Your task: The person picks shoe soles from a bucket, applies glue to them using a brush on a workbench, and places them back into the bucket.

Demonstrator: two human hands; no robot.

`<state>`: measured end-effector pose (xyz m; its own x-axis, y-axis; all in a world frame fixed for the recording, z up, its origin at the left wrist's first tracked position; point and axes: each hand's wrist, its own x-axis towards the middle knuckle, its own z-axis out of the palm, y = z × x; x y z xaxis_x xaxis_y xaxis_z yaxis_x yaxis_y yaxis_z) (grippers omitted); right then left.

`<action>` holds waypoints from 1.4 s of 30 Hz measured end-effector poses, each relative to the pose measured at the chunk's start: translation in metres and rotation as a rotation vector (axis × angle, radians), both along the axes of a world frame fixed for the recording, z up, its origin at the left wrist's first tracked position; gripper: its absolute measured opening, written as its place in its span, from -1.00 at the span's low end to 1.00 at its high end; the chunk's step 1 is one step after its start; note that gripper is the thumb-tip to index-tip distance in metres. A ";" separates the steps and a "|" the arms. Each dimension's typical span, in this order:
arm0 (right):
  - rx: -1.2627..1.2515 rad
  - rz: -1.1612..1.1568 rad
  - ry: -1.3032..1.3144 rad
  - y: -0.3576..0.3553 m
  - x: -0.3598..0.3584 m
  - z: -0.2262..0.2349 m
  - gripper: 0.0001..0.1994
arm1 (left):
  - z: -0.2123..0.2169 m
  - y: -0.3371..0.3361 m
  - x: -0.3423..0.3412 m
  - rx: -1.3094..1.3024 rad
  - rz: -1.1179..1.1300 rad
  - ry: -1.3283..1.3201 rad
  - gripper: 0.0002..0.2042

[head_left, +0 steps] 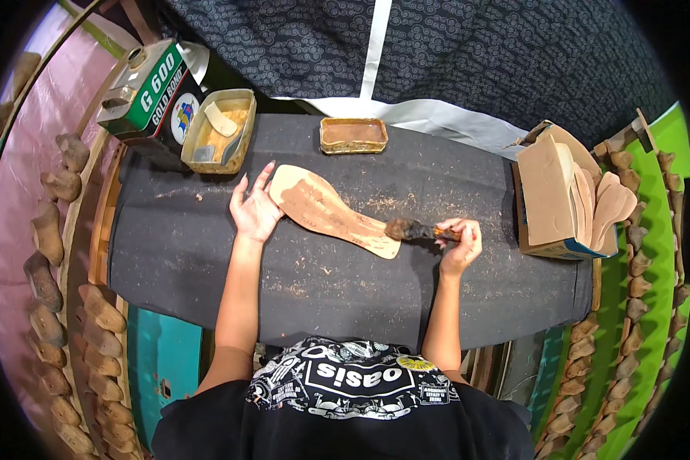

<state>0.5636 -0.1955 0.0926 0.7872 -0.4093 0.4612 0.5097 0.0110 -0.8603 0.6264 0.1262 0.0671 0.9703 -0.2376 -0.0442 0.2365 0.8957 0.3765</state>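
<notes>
A tan shoe insole (322, 205) is tilted across the middle, broad end at left and narrow end at right. Brownish wet-looking patches cover part of its face. My left hand (257, 211) supports the broad end, palm up; thumb and forefinger show, while the other fingers seem hidden beneath it. In my right hand (461, 244) is a glue brush (422, 231) with dark, caked bristles, gripped by its handle. The bristle end touches the insole near its narrow end. Beyond the insole, a small rectangular tray (353, 136) holds a brownish substance.
A dark cloth with scattered crumbs covers the table (345, 295). At back left stand a metal can (149, 100) and a crusted container (241, 149) with a pale scraper. A cardboard box (546, 188) of similar insoles sits at right. Racks of shoe lasts (47, 222) flank both sides.
</notes>
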 end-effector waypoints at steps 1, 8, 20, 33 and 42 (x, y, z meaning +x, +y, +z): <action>0.008 -0.043 -0.030 -0.002 0.000 0.001 -0.77 | 0.001 0.000 -0.001 0.002 -0.004 -0.008 -0.42; 0.150 0.151 0.047 0.023 -0.003 0.004 -0.77 | 0.005 -0.004 -0.001 -0.025 0.000 -0.010 -0.45; -0.017 0.108 0.122 -0.004 -0.002 0.005 -0.84 | -0.004 -0.015 -0.004 0.225 -0.030 0.021 -0.59; -0.036 0.275 0.022 0.030 -0.004 0.000 -0.86 | -0.006 -0.019 -0.002 0.337 -0.064 0.018 -0.63; 0.022 0.006 -0.053 -0.008 -0.004 0.001 -0.81 | -0.009 -0.017 -0.002 0.335 -0.070 0.024 -0.62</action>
<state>0.5593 -0.2037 0.0938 0.7644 -0.4153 0.4932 0.5545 0.0331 -0.8315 0.6240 0.1091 0.0581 0.9498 -0.2726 -0.1533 0.3055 0.7043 0.6408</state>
